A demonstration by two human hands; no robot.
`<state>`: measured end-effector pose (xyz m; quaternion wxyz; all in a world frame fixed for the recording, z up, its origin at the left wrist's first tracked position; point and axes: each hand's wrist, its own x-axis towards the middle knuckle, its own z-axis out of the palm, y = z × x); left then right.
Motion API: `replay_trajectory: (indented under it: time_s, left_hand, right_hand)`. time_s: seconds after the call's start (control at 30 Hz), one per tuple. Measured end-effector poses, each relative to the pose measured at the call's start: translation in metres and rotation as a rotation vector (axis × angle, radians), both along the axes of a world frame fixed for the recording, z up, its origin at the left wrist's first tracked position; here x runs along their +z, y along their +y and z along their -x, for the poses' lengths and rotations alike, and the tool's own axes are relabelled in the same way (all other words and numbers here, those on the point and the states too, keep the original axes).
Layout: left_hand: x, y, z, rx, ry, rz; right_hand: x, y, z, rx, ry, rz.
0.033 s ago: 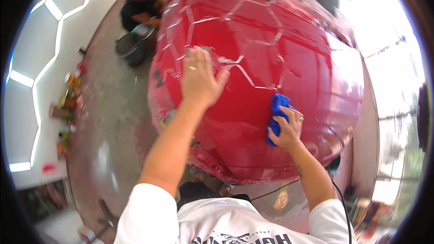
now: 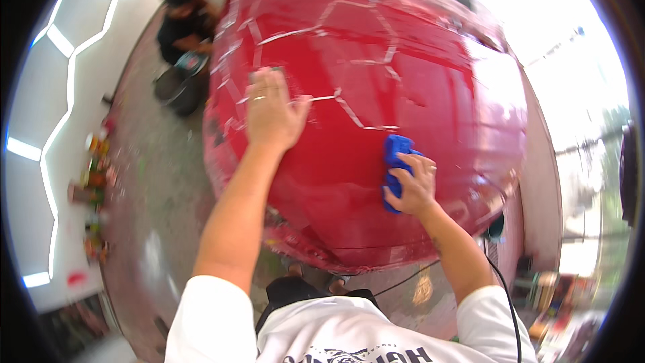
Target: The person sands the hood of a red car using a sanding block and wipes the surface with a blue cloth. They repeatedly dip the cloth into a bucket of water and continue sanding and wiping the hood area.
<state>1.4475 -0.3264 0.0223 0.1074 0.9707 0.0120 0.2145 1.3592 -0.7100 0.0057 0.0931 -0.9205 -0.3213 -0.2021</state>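
Note:
A glossy red car hood (image 2: 336,181), wet-looking in places, spreads out before me. My left hand (image 2: 272,111) lies on its left half, fingers straight and close together. Dark grey edges of a small flat pad (image 2: 277,69) peek out at those fingertips; most of it is hidden under them, so its exact kind does not show. Farther right and nearer to me, my right hand (image 2: 418,185) grips a bunched blue cloth (image 2: 398,148) against the paint, thumb and fingers curled over its right side.
A person (image 2: 181,20) in dark clothes crouches left of the hood beside a black bucket (image 2: 180,91). Several cans and bottles (image 2: 94,175) line the left wall. Pinkish plastic sheeting (image 2: 430,0) lies at the hood's far edge. A black cable (image 2: 504,282) passes by my right arm.
The whole view has shifted, so the hood appears farther left. My left hand has slid slightly left over the paint. My right hand stays on the blue cloth in about the same place.

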Motion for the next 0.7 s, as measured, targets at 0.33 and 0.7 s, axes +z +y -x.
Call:
replay_trajectory:
  time_s: [0.33, 0.7]
  left_hand:
    - [-0.065, -0.113, 0.198, -0.450, 0.298, -0.004]
    - [-0.086, -0.083, 0.202, -0.603, 0.045, -0.092]
  right_hand:
    - [0.013, 0.085, 0.030, -0.601, 0.337, -0.316]
    - [0.011, 0.020, 0.169, -0.386, 0.338, -0.630]
